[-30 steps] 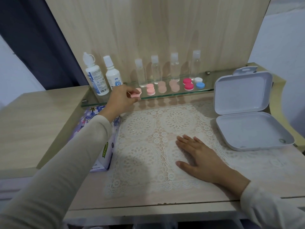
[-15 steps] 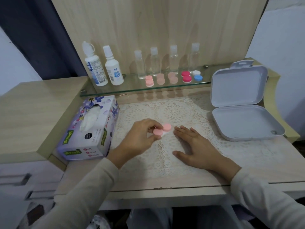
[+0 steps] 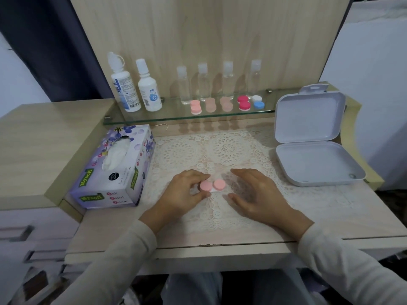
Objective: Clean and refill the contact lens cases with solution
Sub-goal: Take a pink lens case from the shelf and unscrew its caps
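Note:
A pink contact lens case [image 3: 212, 185] with two round caps lies on the lace mat [image 3: 226, 148]. My left hand [image 3: 184, 192] pinches its left cap between thumb and fingers. My right hand [image 3: 256, 192] hovers just right of the case, fingers spread and relaxed, holding nothing. On the glass shelf [image 3: 171, 116] stand two white solution bottles [image 3: 125, 84] [image 3: 148, 88] and several more lens cases: pale pink ones [image 3: 195, 107], a red one [image 3: 244, 103] and a white-and-blue one [image 3: 258, 102].
Several small clear bottles [image 3: 203, 82] stand at the back of the shelf. A tissue box [image 3: 114, 170] lies left of the mat. An open white hinged box [image 3: 312, 148] sits at the right. Drawers are at the lower left.
My left hand brought the pink case down from the shelf onto the mat and still pinches it. My right hand lifted off the mat and spread beside the case.

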Demonstrator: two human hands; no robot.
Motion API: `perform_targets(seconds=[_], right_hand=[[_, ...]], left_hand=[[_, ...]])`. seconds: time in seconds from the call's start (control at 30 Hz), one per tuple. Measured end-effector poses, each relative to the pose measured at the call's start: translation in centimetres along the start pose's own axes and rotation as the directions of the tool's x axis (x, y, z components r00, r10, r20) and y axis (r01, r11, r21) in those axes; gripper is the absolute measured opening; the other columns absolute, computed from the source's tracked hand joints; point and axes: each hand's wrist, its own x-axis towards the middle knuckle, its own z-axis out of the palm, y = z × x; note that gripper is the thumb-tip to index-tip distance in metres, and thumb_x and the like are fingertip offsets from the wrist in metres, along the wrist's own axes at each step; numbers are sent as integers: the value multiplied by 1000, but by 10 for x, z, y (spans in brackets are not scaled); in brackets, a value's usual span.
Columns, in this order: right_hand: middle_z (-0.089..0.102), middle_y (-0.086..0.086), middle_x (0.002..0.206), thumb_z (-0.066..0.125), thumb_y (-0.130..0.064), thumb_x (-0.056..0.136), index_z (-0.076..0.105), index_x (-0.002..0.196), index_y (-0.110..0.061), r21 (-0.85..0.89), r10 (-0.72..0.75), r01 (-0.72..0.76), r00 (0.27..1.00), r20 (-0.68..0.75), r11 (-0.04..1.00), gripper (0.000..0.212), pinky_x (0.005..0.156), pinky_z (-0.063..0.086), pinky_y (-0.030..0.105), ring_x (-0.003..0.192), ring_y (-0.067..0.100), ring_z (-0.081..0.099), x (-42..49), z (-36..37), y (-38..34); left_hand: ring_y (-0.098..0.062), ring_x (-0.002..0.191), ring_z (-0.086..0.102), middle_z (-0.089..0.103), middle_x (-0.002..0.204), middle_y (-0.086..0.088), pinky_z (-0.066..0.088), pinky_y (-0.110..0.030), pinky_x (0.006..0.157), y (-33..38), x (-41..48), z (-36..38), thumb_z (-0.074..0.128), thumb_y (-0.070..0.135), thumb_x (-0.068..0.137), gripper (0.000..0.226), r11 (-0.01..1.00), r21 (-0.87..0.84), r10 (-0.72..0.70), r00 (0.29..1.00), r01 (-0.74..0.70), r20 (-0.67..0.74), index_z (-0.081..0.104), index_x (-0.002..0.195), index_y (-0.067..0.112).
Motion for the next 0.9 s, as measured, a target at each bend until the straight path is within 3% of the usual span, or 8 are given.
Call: perform_targets(seconds=[0.1,0.23,0.37,0.6,0.77,0.9], right_hand=[[64,3,113,61,-42,74,59,119,-8,1,36,-36,998,44,999,56,85,43,25,102,19,59,2,-3,-5],[65,-1,102,65,-35,78,63,114,-12,60,42,-48,994,96,997,43,74,41,22,82,9,54,12,1,-12],[56,-4,83,67,-11,78,70,94,-9,160,37,-56,992,119,985,17,62,42,16,65,3,50,12,7,-16],[50,-5,87,67,-6,77,67,102,-8,175,36,-59,991,128,983,25,67,38,6,71,-2,47,6,9,-12],[44,-6,83,67,-8,79,67,100,-8,162,63,-86,988,143,983,22,65,37,10,71,2,45,6,10,-12],[41,-5,79,66,-4,77,67,97,-6,163,65,-83,992,112,983,20,60,34,15,66,2,41,3,15,-13]], left_hand=[[-10,92,52,59,108,-3,37,-6,79,1,-1,3,70,13,79,37,1000,-23,-9,1000,8,-3,63,115,10],[-7,90,52,58,104,-3,35,0,78,6,-1,7,68,5,79,33,997,-70,15,1000,-14,18,65,112,8],[-8,92,54,59,105,-4,38,-1,79,10,-1,9,67,1,79,33,994,-103,47,999,-44,27,65,111,7],[-13,98,54,61,107,-4,38,-11,85,8,-2,13,66,5,81,33,996,-45,79,996,-77,29,64,113,11],[-15,97,54,61,104,-6,36,-9,84,3,-4,16,65,3,81,31,994,-40,99,995,-98,13,66,111,8],[-17,95,53,59,102,-8,41,-21,88,2,-4,19,64,0,80,31,993,-62,99,995,-99,-2,65,110,6]])
